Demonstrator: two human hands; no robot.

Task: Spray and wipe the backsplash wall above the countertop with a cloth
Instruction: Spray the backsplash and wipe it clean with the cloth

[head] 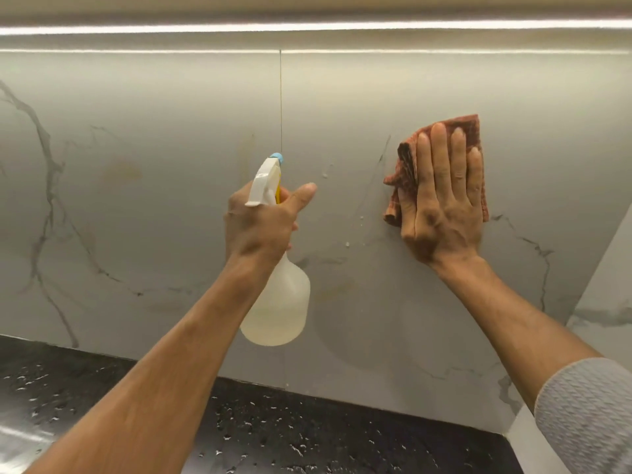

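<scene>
The backsplash wall [171,206] is grey marble-look tile with dark veins, faint yellowish stains and a few droplets near the middle. My left hand [263,224] grips a translucent spray bottle [278,302] by its neck, and the white trigger head with its blue nozzle points at the wall. To the right, my right hand [441,203] lies flat with straight fingers and presses a folded reddish-brown checked cloth [405,165] against the wall. Most of the cloth is hidden under the palm.
A black speckled countertop [307,436] runs along the bottom of the wall. A side wall [602,268] in the same tile meets the backsplash at the right corner. A light strip [307,27] glows under the cabinet above.
</scene>
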